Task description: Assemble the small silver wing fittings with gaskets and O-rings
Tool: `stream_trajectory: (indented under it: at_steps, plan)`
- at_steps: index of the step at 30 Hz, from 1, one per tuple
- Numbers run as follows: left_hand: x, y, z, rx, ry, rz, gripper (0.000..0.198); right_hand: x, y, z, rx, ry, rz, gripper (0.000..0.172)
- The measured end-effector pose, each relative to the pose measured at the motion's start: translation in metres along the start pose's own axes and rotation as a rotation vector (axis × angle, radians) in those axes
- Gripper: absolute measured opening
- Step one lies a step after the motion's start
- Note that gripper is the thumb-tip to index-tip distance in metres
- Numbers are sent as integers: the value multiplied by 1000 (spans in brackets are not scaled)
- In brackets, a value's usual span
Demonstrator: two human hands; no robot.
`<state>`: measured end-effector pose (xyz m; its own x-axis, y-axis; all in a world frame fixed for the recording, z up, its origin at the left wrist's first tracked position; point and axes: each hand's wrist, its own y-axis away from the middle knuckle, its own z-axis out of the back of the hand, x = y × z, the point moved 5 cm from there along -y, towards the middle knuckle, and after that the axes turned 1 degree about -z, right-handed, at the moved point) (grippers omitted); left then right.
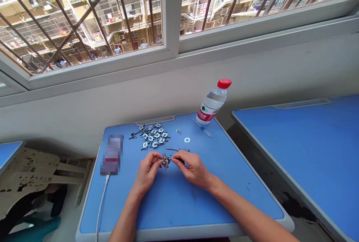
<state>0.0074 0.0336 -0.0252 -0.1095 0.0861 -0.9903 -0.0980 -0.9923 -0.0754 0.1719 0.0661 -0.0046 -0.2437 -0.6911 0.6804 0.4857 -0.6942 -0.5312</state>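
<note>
The left hand (146, 171) and right hand (193, 168) nearly meet, pinching a small metal fitting (166, 161) between them above the blue desk (174, 208), near a pile of similar parts (150, 136).

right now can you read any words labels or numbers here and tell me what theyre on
The water bottle's red label: white characters, too small and blurred to read.
The pixelated phone: the whole face is blocked out, nothing readable.
The metal part being held: no marking can be made out.
The buildings outside the window: any signs are too small to read.
</note>
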Motion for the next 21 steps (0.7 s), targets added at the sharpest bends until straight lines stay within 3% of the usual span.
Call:
stream_trajectory:
  at_steps: [21]
  plan:
    - [0,-1,4,-29,-49,1,23,2,1,-2,29,-3,8,20]
